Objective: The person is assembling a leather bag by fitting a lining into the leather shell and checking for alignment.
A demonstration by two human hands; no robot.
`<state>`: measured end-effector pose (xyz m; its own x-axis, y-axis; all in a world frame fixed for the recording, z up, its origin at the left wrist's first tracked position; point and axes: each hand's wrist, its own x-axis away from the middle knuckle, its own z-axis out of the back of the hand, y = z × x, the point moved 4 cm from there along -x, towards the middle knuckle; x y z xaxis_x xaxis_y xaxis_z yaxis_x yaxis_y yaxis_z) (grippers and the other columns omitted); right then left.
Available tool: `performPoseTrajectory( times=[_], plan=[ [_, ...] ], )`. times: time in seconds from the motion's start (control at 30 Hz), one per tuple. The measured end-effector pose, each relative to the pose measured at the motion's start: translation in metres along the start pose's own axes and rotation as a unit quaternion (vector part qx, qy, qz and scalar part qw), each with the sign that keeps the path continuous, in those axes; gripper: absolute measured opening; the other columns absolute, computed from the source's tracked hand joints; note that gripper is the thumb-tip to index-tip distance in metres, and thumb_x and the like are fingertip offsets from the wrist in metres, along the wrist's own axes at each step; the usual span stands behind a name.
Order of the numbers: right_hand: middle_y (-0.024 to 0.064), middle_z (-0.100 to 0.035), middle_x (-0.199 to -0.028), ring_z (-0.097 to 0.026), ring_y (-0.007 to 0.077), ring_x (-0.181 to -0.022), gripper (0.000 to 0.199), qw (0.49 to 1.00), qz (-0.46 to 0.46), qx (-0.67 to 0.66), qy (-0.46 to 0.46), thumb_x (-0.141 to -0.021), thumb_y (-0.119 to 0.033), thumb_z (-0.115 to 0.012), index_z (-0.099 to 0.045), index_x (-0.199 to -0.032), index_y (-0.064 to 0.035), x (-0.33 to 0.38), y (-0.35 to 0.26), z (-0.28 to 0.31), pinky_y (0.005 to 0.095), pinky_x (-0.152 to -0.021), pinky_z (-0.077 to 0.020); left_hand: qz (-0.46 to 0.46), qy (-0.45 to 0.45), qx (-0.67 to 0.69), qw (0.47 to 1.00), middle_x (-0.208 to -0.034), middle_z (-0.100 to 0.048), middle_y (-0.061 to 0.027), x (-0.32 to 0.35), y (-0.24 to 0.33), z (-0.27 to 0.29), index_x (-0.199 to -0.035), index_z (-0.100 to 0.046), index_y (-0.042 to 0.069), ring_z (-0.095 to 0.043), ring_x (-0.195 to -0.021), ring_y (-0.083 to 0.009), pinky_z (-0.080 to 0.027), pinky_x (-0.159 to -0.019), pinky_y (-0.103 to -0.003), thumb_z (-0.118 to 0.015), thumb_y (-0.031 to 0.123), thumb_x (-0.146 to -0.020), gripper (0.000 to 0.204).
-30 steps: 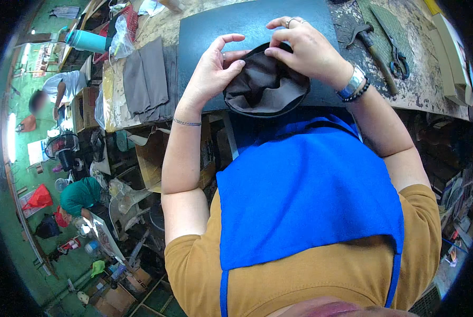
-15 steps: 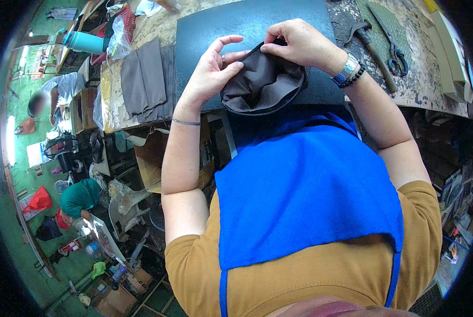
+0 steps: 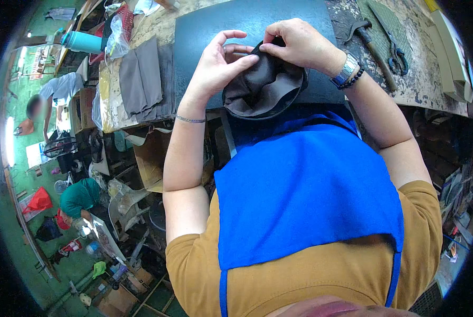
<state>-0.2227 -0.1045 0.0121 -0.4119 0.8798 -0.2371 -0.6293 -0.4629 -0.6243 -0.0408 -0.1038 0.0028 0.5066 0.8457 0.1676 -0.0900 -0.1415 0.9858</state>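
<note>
The scene is seen from a single head-worn fisheye camera, aimed steeply downward. The workbench (image 3: 247,21) is viewed closely; straight edges are bent near the rim.

Hammer (image 3: 373,46), scissors (image 3: 394,48), folded brown fabric (image 3: 141,79)

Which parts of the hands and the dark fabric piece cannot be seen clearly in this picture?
All in the head view:
- Underside of the dark fabric piece: turned away from the camera.
- Fingertips of the right hand: curled over the piece's top edge, hidden by the hand itself.
- Palm of the left hand: faces away.
- Near edge of the dark mat: covered by the blue apron.
- Scissors: near the rim, bent by the lens.
</note>
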Motion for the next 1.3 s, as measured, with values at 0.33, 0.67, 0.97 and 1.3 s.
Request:
performPoseTrajectory(
  times=[0.33,0.67,0.97,1.3],
  plan=[
    [0.0178,-0.067,-0.094,-0.064,0.0383,-0.088,0.033,0.998,0.049,0.011,0.046,-0.081,-0.009,-0.065,-0.052,-0.112,-0.0088,0.035,-0.023,0.014,0.0461,-0.075,-0.051,-0.163,0.09,-0.408,0.894,-0.092,-0.064,-0.0061,0.003,0.02,-0.005,-0.102,-0.067,0.005,-0.063,-0.077,-0.0132,-0.051,-0.072,-0.026,-0.062,0.003,-0.086,0.017],
    [0.0163,-0.068,-0.095,-0.065,0.0369,-0.089,0.028,0.997,0.062,-0.032,0.013,-0.084,-0.007,-0.061,-0.054,-0.111,-0.0105,0.009,0.005,0.025,0.0447,-0.077,-0.0514,-0.15,0.113,-0.436,0.88,-0.097,-0.061,-0.0112,0.013,0.029,-0.017,-0.111,-0.066,0.009,-0.062,-0.083,-0.0226,-0.05,-0.078,-0.031,-0.056,0.0,-0.088,0.026],
    [0.0138,-0.065,-0.104,-0.062,0.0314,-0.099,0.021,0.993,0.068,0.084,-0.047,-0.086,-0.008,-0.06,-0.06,-0.106,-0.0059,0.003,0.009,0.01,0.0382,-0.086,-0.0488,-0.149,0.054,-0.44,0.884,-0.103,-0.058,-0.0122,0.008,0.012,-0.017,-0.112,-0.061,0.007,-0.06,-0.085,-0.0247,-0.048,-0.083,-0.032,-0.052,-0.002,-0.089,0.027],
    [0.0136,-0.068,-0.102,-0.065,0.0293,-0.09,0.019,0.997,0.068,0.018,-0.045,-0.084,-0.021,-0.07,-0.069,-0.089,-0.0032,-0.01,0.02,0.02,0.0368,-0.081,-0.0515,-0.055,0.086,-0.239,0.966,-0.1,-0.062,-0.0072,-0.003,-0.003,0.003,-0.134,-0.042,0.008,-0.058,-0.083,-0.0085,-0.049,-0.075,-0.023,-0.06,0.0,-0.09,0.049]
  ],
)
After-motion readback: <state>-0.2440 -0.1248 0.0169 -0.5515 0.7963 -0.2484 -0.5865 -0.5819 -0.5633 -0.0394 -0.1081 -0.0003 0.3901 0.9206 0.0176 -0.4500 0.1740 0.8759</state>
